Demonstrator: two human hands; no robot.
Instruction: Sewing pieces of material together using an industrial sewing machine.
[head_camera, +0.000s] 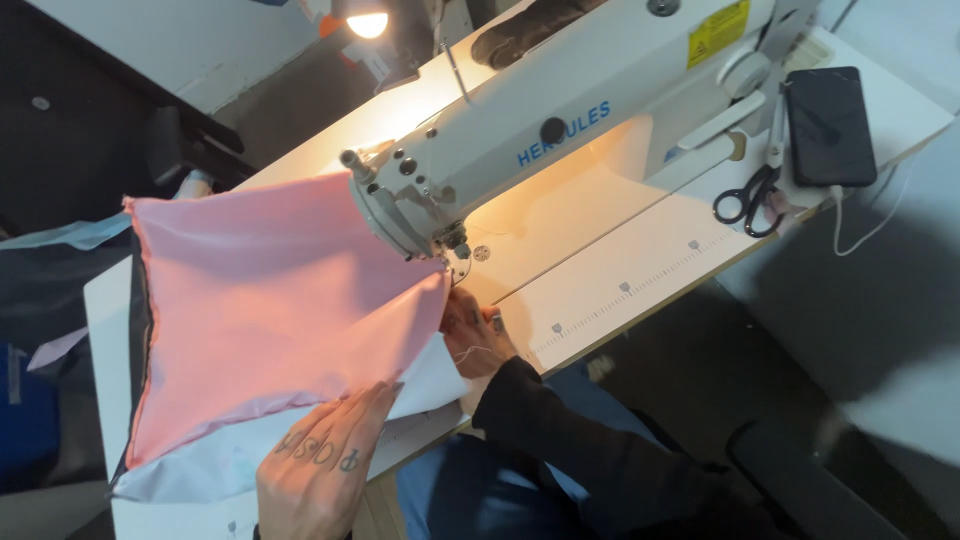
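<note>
The flat woven cloth panel (265, 300) is pink with a dark edge along one side, over a pale white lining sheet (215, 462). The heavy metal sewing machine (560, 110) is cream-white with blue lettering and a yellow label. The steel scissors (748, 198) have black handles; the slab phone (829, 125) is black. The bench (640, 270) is off-white.

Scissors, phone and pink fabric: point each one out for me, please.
Scissors (748, 196), head view, point on the black handle loops.
Phone (829, 126), head view, point on the middle of its dark screen.
Pink fabric (270, 310), head view, point on the middle of the spread panel.
</note>
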